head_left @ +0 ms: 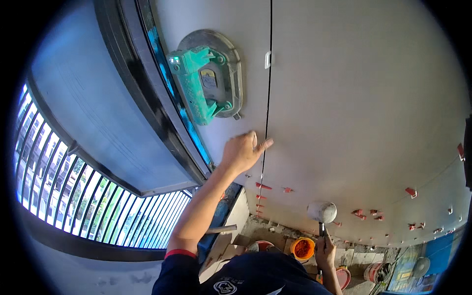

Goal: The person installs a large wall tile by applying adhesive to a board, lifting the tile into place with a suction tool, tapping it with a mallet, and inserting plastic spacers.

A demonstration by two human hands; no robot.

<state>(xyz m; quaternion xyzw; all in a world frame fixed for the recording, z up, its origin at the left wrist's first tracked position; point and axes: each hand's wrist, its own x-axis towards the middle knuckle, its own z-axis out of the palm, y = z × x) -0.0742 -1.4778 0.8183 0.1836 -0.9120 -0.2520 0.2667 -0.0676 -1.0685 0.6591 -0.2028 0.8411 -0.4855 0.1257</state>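
A large, smooth, pale grey wall tile (226, 118) fills the upper middle of the view, matte and flat, with a second pale grey tile (364, 108) of the same finish to its right. A thin dark vertical joint (269, 83) runs between them. The left hand (242, 151) rests on the left tile just beside this joint, palm against the surface, fingers loosely curled with one fingertip reaching to the joint; it grips nothing. The bare forearm rises to it from a dark blue sleeve with a red cuff.

Above the hand, a green plastic suction lifter with a grey oval rubber pad (209, 78) clings to the same tile, well clear of the fingers.

Low and to the right, the right hand (324, 250) is closed around the dark handle of a rubber mallet with a rounded grey-white head (322, 211). The head sits near the bottom edge of the right tile; whether it touches cannot be told.

Small red plastic levelling clips (263, 186) stick out along the tiles' lower edges. A small white spacer (267, 59) sits in the joint higher up.

To the left, a dark metal window frame (147, 113) borders the left tile closely, with white bars (73, 187) beyond. Below, an orange bucket (302, 248) stands on rough grey floor.
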